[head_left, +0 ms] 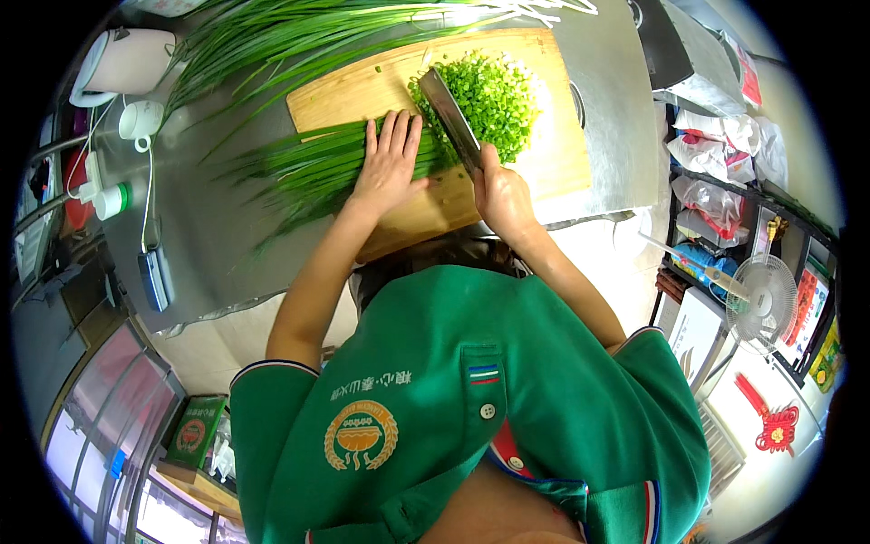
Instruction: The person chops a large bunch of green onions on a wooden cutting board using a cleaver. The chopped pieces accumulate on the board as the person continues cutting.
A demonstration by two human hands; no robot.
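My left hand [390,163] lies flat with its fingers stretched out over a bundle of long green scallions [313,168], pressing them against the wooden cutting board [358,89]. In my right hand [503,195], a cleaver [450,118] is gripped by its handle. The blade stands on edge at the cut end of the bundle, a little to the right of my left fingertips. Against the blade's right side lies a heap of chopped scallions [494,100]. A few green bits are scattered on the board.
More whole scallions [272,41] lie along the far side of the metal table [195,245]. On its left stand a white canister [127,63], a white cup-like device [141,120] and a phone [156,276] on a cable. Shelving and a fan [761,299] stand at the right.
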